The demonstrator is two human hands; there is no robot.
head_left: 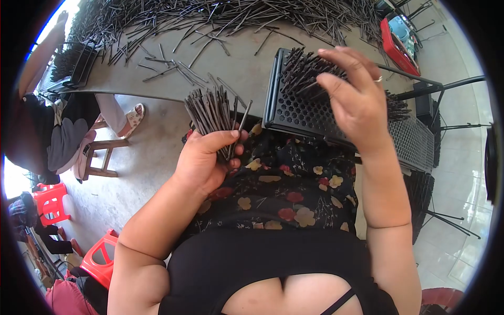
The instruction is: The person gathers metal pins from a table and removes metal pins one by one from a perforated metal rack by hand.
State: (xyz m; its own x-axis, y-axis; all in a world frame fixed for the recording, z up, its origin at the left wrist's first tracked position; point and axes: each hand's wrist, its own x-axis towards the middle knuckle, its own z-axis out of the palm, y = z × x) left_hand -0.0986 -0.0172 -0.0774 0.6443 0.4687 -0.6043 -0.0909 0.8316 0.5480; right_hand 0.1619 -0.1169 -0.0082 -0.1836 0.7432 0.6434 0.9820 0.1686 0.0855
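Observation:
My left hand [207, 157] is wrapped around a bundle of thin dark sticks [210, 110], their upper ends fanned out. One stick stands apart on the right of the bundle, by the thumb. Over a black perforated tray [299, 115] hovers my right hand [359, 94], thumb and forefinger spread with a gap between them. Many dark sticks [310, 71] stand crowded in the tray's holes at its far side. One stick's end lies close to my right thumb tip; whether it touches is unclear. Part of the tray is hidden by my right hand.
A large heap of similar sticks [226, 16] covers the table's [126, 79] far side, with loose ones nearer. Another filled tray [73, 63] is at the left, beside a seated person [63, 131]. A grey perforated panel [412, 144] and red stools [102, 257] are nearby.

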